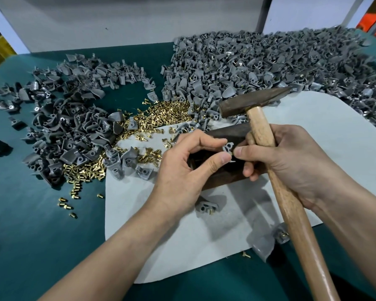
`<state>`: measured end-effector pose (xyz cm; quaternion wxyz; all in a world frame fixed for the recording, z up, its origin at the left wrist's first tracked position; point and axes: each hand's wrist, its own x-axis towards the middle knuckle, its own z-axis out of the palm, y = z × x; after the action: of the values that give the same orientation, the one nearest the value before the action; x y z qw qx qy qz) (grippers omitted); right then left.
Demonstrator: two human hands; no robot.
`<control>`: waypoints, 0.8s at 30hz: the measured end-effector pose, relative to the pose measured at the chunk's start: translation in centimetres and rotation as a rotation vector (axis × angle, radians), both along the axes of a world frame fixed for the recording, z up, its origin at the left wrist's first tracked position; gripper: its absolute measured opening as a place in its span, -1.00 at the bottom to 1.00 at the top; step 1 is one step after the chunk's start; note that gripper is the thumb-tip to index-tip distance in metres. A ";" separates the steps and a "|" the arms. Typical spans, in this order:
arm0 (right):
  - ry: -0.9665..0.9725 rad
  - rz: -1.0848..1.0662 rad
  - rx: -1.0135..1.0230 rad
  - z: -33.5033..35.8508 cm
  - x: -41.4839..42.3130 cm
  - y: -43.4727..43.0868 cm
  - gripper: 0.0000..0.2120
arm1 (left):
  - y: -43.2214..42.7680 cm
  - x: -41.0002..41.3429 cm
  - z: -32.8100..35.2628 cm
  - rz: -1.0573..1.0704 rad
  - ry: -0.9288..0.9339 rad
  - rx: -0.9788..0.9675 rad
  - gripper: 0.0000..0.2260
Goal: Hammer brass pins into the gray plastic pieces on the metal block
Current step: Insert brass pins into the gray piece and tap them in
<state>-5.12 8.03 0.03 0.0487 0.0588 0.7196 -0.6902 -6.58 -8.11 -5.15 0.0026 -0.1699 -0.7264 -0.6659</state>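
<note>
I have my left hand [182,168] pinched on one gray plastic piece [227,147], thumb below and forefinger on top, so its holed end sticks out over the dark metal block [226,132] where I can see it. My right hand [291,161] does two jobs. Its lower fingers are curled round the wooden shaft of the hammer [261,129], parking it against the palm with the head [252,102] raised clear beyond the block. Its thumb and forefinger tips meet at a small brass pin [232,153] touching the piece's lower edge. I judge this is the seating step: the pin is being started in its hole by fingertip, and the hammer stays in hand so I need not put it down between pieces.

The block sits on a pale sheet [161,224] spread over the green counter [30,213], probably to cushion blows and catch strays. The heap of loose brass pins [161,115] lies just beyond my left hand, with a pile of gray pieces [74,131] to its left and a far larger pile [269,61] behind the hammer; several there show brass, so I take that as the done side. Next the piece must rest flat on the block, fingers clear
</note>
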 end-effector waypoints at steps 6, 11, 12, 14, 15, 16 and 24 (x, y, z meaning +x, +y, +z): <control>-0.003 0.002 -0.004 0.0 0.0 0.1 -0.84 | 0.1 0.1 0.2 0.004 -0.015 0.005 -0.88; -0.008 0.005 -0.007 -0.1 0.0 0.1 -0.87 | 0.1 0.1 0.4 0.004 -0.024 0.014 -0.87; -0.007 0.003 -0.005 -0.1 0.0 0.1 -0.87 | 0.1 0.2 0.4 0.006 -0.023 0.015 -0.87; -0.006 0.000 -0.001 0.0 0.0 0.1 -0.87 | 0.2 0.2 0.5 0.007 -0.021 0.014 -0.87; -0.006 -0.001 -0.002 0.0 0.0 0.1 -0.86 | 0.2 0.1 0.5 0.009 -0.019 0.010 -0.87; -0.006 -0.002 -0.002 0.0 0.0 0.1 -0.86 | 0.2 0.1 0.4 0.010 -0.015 0.006 -0.87; 0.010 0.007 0.023 0.0 0.1 -0.1 -0.83 | 0.2 0.1 0.3 0.018 0.008 0.007 -0.82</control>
<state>-4.98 7.98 0.05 0.0469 0.0534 0.7277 -0.6822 -6.50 -7.89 -4.89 0.0119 -0.1659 -0.7256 -0.6677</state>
